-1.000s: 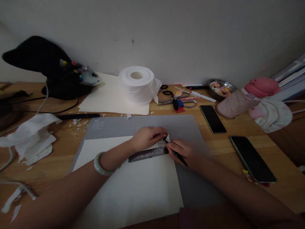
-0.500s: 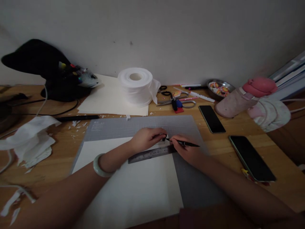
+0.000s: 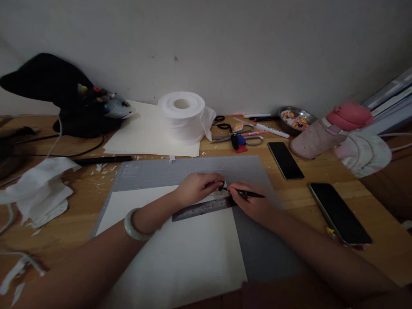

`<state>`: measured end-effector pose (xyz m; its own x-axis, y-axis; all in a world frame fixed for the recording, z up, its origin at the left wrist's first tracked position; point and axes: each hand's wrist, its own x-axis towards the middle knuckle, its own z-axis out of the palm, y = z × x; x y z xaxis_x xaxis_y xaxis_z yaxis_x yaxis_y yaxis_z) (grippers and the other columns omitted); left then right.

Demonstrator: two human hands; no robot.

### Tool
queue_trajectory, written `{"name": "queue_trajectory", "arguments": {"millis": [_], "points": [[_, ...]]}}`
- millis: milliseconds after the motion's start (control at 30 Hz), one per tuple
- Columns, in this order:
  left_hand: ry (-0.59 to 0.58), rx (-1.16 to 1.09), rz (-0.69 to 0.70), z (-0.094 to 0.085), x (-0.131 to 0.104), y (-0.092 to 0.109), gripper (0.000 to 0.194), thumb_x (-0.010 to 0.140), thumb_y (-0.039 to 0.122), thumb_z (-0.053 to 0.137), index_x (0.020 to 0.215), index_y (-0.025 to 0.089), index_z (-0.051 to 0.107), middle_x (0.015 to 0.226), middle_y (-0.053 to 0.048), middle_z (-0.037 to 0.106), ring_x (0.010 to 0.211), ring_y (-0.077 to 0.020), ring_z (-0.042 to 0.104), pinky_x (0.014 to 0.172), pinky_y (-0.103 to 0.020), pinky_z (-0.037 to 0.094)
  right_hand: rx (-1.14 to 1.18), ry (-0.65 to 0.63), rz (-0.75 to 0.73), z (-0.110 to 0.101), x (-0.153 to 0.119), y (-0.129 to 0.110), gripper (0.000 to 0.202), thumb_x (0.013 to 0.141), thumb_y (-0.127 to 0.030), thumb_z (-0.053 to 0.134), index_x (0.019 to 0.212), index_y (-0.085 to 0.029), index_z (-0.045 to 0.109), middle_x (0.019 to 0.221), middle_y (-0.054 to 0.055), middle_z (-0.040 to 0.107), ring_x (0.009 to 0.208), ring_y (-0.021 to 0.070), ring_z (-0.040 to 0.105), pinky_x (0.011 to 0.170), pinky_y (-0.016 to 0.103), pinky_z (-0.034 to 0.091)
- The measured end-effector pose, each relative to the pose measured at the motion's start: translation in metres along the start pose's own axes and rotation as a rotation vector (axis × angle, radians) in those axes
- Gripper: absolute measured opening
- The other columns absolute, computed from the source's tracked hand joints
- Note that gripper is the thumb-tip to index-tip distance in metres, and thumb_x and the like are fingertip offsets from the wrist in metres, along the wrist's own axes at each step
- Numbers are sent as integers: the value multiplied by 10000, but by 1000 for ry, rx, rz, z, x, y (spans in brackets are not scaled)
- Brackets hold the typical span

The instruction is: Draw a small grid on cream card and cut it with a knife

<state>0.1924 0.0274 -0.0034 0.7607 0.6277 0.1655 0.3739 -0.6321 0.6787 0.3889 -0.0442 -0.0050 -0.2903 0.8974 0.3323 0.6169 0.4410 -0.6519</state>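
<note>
A black pen point(image 3: 250, 194) is gripped in my right hand point(image 3: 252, 204), its tip pointing left toward my left fingertips. My left hand point(image 3: 196, 188), with a pale bangle point(image 3: 134, 225) on the wrist, is closed over the sheet's upper right, its fingers pinching a small black thing point(image 3: 221, 186) too small to name. Just below both hands a metal ruler point(image 3: 201, 209) lies slantwise across the white paper point(image 3: 189, 253). Short drawn lines show on the paper beside the left fingertips. Under the sheet is a grey cutting mat point(image 3: 267, 249).
Behind the mat stand a white tissue roll point(image 3: 182, 118) on paper sheets, scissors point(image 3: 254, 140), and pens. At right are two phones point(image 3: 286, 160), a metal bowl point(image 3: 296, 121) and a pink bottle point(image 3: 322, 133). Crumpled tissue point(image 3: 41, 182) and paper scraps lie left, near a black bag point(image 3: 77, 103).
The pen and my right hand have shifted very slightly left. My left hand keeps its pinch, and the ruler and paper stay put; the whole view has drifted a little.
</note>
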Motion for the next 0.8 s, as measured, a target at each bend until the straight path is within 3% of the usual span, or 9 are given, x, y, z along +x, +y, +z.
{"name": "queue_trajectory", "arguments": {"millis": [667, 800], "points": [[-9, 28, -33, 0, 0, 1, 276, 908, 339, 389, 1009, 200, 605, 905, -19, 686, 791, -149, 628, 675, -224, 447, 32, 3, 44, 0, 0, -1, 195, 858, -273, 454, 819, -205, 633, 750, 17, 655, 696, 135, 592, 655, 261, 465], [-21, 24, -39, -1, 0, 1, 271, 908, 330, 396, 1031, 202, 600, 905, -18, 684, 787, -150, 627, 675, -225, 448, 151, 89, 172, 3, 0, 2, 218, 852, -318, 455, 778, -195, 618, 728, 26, 647, 681, 143, 601, 627, 259, 475]]}}
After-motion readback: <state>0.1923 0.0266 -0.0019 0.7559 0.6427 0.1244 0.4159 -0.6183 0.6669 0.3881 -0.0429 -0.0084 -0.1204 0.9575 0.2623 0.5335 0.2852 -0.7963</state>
